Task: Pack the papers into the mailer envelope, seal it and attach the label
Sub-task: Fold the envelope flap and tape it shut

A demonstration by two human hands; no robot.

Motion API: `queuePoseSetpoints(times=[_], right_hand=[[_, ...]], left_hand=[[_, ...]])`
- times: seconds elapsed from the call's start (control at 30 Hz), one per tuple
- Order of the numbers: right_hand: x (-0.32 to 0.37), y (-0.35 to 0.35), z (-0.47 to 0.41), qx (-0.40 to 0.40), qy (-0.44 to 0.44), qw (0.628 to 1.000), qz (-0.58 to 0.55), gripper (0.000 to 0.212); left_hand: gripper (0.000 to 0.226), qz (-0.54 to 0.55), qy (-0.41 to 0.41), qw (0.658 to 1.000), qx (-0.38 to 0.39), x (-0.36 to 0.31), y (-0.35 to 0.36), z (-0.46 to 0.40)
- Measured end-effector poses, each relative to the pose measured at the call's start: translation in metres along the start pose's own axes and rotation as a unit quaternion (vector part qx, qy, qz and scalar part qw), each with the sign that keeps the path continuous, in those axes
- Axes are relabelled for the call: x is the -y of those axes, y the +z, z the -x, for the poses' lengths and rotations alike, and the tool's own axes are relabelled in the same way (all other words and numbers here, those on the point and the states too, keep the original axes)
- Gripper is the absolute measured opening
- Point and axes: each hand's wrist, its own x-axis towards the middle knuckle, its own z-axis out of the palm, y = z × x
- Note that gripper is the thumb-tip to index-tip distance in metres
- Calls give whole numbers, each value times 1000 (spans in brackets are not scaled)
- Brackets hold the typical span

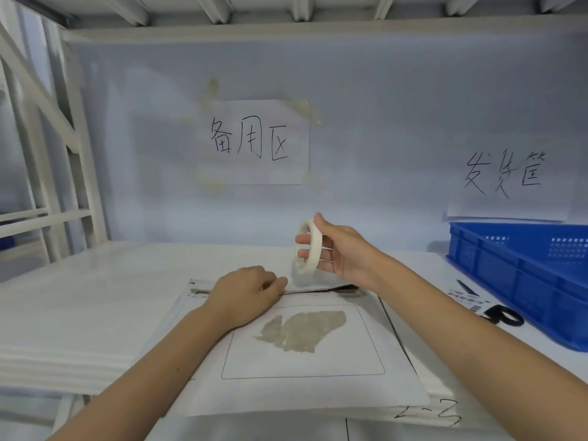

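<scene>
Sealing stage: left hand (246, 294) presses the mailer (305, 354) flap, fingers curled; right hand (337, 248) grips tape (307, 246); label (464, 299) unattached.

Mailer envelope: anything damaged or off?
Yes. The mailer envelope has a ragged grey scuffed patch inside its outlined box, as if something was peeled off. Its far edge by the left hand looks rough.
</scene>
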Motion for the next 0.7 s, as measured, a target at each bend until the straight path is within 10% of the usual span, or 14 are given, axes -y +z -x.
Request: queuePoseSetpoints(times=[0.23, 0.7], right_hand=[[-19, 8, -18, 69, 22, 995, -72, 10], [-24, 12, -3, 131, -6, 991, -33, 48]], left_hand=[[26, 173, -11, 976, -128, -2, -2, -1], [37, 217, 130, 942, -223, -1, 0, 0]])
